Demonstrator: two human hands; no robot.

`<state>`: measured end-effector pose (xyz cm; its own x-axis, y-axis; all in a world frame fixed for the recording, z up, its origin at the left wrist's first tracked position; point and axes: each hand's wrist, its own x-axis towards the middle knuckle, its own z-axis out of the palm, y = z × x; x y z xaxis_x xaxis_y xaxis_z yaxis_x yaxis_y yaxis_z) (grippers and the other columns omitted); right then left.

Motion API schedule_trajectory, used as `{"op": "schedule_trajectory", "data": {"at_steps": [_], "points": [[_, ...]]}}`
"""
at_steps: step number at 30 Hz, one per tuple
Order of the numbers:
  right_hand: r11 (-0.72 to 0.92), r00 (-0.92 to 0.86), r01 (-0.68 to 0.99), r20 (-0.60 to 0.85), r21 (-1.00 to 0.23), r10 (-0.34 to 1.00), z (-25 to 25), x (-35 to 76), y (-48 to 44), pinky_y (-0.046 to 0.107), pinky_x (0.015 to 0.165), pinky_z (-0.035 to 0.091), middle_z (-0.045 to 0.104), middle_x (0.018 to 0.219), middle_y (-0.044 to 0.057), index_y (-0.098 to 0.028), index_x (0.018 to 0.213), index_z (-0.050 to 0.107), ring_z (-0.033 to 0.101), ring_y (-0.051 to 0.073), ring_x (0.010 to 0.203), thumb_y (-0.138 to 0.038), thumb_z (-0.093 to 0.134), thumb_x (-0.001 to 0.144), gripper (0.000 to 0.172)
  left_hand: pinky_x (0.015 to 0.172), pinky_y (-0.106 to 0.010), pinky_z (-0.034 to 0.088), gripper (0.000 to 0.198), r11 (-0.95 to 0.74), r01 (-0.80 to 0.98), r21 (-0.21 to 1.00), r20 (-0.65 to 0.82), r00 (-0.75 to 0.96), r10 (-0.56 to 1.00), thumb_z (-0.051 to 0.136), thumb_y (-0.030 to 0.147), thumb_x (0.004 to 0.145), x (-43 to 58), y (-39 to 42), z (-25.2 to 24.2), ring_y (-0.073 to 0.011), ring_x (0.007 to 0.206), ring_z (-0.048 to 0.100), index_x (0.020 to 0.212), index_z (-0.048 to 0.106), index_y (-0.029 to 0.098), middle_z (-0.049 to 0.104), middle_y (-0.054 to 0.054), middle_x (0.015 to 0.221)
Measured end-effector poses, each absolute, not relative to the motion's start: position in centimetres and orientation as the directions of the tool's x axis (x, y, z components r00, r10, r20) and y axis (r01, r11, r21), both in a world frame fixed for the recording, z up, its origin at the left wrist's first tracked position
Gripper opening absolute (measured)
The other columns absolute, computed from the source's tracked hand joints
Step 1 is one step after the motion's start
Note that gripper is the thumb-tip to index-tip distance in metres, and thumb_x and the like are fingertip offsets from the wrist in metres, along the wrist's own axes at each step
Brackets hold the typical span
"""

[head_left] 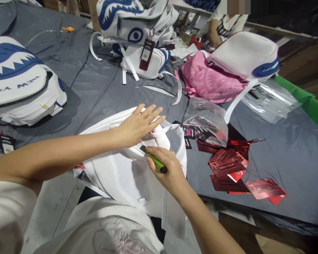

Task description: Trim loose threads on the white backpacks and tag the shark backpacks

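Note:
A white backpack (122, 169) lies back-side up at the table's near edge, straps toward me. My left hand (139, 123) rests flat on its upper part, fingers stretched out and spread. My right hand (164, 169) is closed around a small green tool (155, 160), like a lighter or cutter, whose tip touches the backpack just below my left hand. The white top handle (161, 135) curls up right of the hands.
Red hang tags (228, 165) and a clear plastic bag (206, 121) lie to the right. White shark-print backpacks sit at left (18, 81) and at the back (135, 24); a pink backpack (209, 79) lies near a seated person (222, 24).

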<state>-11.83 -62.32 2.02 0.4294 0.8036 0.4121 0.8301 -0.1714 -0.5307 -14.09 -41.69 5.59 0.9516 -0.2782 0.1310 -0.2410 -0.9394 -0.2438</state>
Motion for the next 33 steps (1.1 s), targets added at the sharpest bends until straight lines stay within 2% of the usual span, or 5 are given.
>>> {"op": "schedule_trajectory", "data": {"at_steps": [7,16,26,33], "points": [[-0.178,0.438,0.828,0.414,-0.532,0.798,2.0,-11.8,-62.3,0.038,0.086,0.051,0.072,0.111,0.006,-0.022,0.115,0.062,0.068,0.021,0.101,-0.018,0.062,0.091,0.024,0.116,-0.054,0.028,0.074,-0.939,-0.222,-0.261,0.1,0.962,-0.255,0.061,0.022,0.087,-14.0,-42.1,6.3,-0.0357,0.147,0.028,0.153,0.028,0.012,0.024,-0.018,0.162],[-0.185,0.511,0.764,0.405,-0.618,0.758,1.6,-11.7,-61.6,0.038,0.086,0.05,0.075,0.106,0.004,-0.023,0.112,0.064,0.069,0.021,0.096,-0.023,0.063,0.092,0.02,0.115,-0.053,0.028,0.075,-0.943,-0.236,-0.234,0.08,0.962,-0.261,0.063,0.018,0.084,-13.9,-42.0,6.7,-0.0361,0.145,0.03,0.152,0.031,0.012,0.024,-0.019,0.162],[-0.195,0.509,0.763,0.389,-0.616,0.768,2.0,-11.8,-60.9,0.04,0.085,0.051,0.075,0.106,0.006,-0.023,0.109,0.065,0.068,0.022,0.095,-0.024,0.06,0.092,0.017,0.113,-0.052,0.03,0.066,-0.944,-0.228,-0.239,0.067,0.966,-0.251,0.058,0.018,0.09,-13.7,-42.0,6.7,-0.0356,0.144,0.033,0.151,0.033,0.012,0.026,-0.02,0.161],[-0.208,0.503,0.784,0.402,-0.584,0.765,2.1,-12.1,-60.6,0.04,0.085,0.051,0.075,0.106,0.006,-0.022,0.109,0.065,0.069,0.023,0.096,-0.021,0.061,0.091,0.019,0.111,-0.049,0.032,0.063,-0.934,-0.239,-0.264,0.112,0.955,-0.275,0.055,0.017,0.09,-13.7,-41.8,6.5,-0.034,0.14,0.038,0.149,0.036,0.013,0.03,-0.018,0.16]]}}
